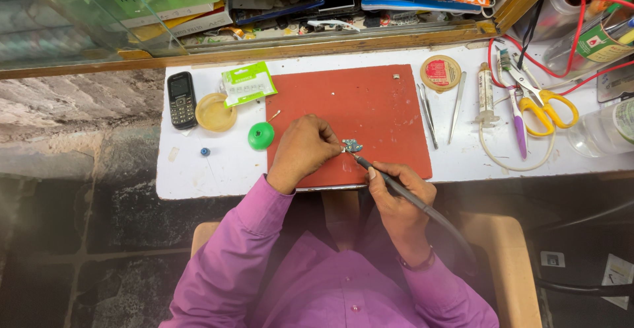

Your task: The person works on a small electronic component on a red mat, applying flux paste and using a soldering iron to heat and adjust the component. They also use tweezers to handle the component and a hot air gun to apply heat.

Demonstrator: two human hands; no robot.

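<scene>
Head view: the left hand (302, 151) pins a small grey metal component (352, 146) against the red rectangular work mat (370, 103), fingertips together on its edge, which appears to steady it for the slim dark pen-shaped corded tool (403, 193) that the right hand (396, 196) grips with fingers closed (tip touching the component). Metal tweezers (428, 113), yellow-handled scissors (545, 107) and a black keypad phone (181, 99) lie well apart on the white tabletop (218, 169), obstructing nothing.

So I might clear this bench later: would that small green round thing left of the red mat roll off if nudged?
The green round thing looks domed and disc-like, resting flat, so it would probably slide rather than roll. It seems small and plastic, so likely light and easily knocked. It sits well inside the white tabletop, beside the red mat, so a gentle nudge seems safe.
</scene>
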